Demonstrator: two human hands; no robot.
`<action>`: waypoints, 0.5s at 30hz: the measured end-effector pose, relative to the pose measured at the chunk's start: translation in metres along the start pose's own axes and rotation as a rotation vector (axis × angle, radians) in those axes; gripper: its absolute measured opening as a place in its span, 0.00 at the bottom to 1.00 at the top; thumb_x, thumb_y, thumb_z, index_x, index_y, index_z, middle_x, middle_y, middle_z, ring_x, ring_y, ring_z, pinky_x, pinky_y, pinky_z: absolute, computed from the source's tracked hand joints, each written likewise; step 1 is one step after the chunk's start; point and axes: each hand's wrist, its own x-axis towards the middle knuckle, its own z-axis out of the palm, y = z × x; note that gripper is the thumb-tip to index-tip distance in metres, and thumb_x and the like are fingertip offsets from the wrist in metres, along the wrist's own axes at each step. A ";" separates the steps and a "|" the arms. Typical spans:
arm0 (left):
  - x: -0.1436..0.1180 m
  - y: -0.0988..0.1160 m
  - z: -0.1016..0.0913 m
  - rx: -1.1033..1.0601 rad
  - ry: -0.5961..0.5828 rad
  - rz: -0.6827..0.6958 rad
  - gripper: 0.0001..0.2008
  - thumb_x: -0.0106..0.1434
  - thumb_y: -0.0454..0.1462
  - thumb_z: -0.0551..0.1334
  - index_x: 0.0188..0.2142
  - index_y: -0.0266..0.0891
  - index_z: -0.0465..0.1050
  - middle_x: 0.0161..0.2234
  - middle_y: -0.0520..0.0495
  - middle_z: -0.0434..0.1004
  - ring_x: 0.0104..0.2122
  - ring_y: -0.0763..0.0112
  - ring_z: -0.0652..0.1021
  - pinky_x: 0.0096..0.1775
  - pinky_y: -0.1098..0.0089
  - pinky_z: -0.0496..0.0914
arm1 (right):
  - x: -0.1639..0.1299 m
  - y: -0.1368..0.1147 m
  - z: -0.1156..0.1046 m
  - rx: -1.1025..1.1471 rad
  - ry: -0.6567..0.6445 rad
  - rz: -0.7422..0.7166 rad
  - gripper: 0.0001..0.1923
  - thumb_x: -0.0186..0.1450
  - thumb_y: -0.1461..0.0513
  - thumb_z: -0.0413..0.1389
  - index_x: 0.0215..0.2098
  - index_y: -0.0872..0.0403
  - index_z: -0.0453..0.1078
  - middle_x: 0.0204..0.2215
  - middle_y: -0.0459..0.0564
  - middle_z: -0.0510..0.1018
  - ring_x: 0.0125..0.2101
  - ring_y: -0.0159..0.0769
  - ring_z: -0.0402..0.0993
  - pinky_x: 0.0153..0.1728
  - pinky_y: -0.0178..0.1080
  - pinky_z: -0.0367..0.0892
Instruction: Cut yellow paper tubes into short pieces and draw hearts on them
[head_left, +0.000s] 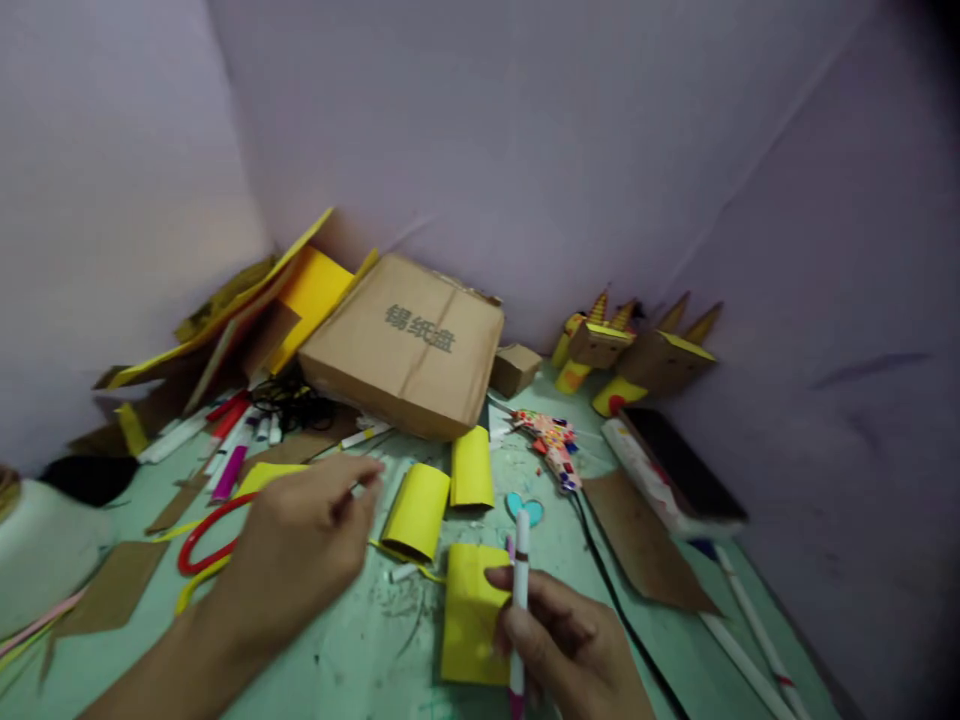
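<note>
Holding a white marker (pixel 519 590) upright, the right hand (pixel 570 640) rests on 1 yellow paper roll (pixel 469 615); 2 more rolls (pixel 420 512) lie just beyond, unmarked. The left hand (pixel 300 545) hovers beside them, apparently pinching something small.

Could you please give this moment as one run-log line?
left hand: empty, above table | right hand: holds marker, touches yellow roll

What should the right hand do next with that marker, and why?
Probably lower the marker tip onto the yellow roll beneath it. The right hand grips it upright over the roll, while the left hand hovers nearby, free to steady it.
</note>
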 end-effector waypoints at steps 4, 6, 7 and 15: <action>-0.030 0.046 0.018 -0.056 -0.472 0.022 0.11 0.61 0.40 0.54 0.34 0.45 0.75 0.27 0.50 0.79 0.29 0.64 0.78 0.32 0.67 0.68 | -0.001 -0.008 -0.031 0.026 0.167 -0.131 0.22 0.56 0.46 0.60 0.37 0.55 0.76 0.17 0.45 0.71 0.18 0.30 0.63 0.19 0.31 0.59; -0.038 0.054 0.025 0.025 -0.580 -0.061 0.14 0.61 0.42 0.53 0.39 0.43 0.74 0.27 0.46 0.79 0.31 0.59 0.78 0.31 0.64 0.67 | -0.002 -0.006 -0.048 0.063 0.234 -0.168 0.20 0.57 0.47 0.60 0.36 0.54 0.74 0.18 0.44 0.71 0.19 0.30 0.64 0.19 0.31 0.60; -0.041 0.056 0.028 0.060 -0.619 -0.089 0.16 0.62 0.43 0.52 0.42 0.41 0.73 0.28 0.44 0.79 0.31 0.57 0.78 0.32 0.63 0.67 | -0.002 -0.003 -0.054 0.092 0.251 -0.172 0.18 0.58 0.47 0.60 0.34 0.54 0.74 0.18 0.44 0.71 0.19 0.30 0.64 0.19 0.31 0.60; -0.058 0.050 0.060 0.036 -0.352 -0.048 0.24 0.62 0.42 0.51 0.57 0.36 0.61 0.43 0.36 0.77 0.37 0.53 0.78 0.37 0.56 0.68 | -0.001 0.012 -0.042 0.301 0.001 -0.003 0.20 0.58 0.48 0.59 0.35 0.58 0.73 0.14 0.42 0.67 0.15 0.25 0.56 0.16 0.29 0.50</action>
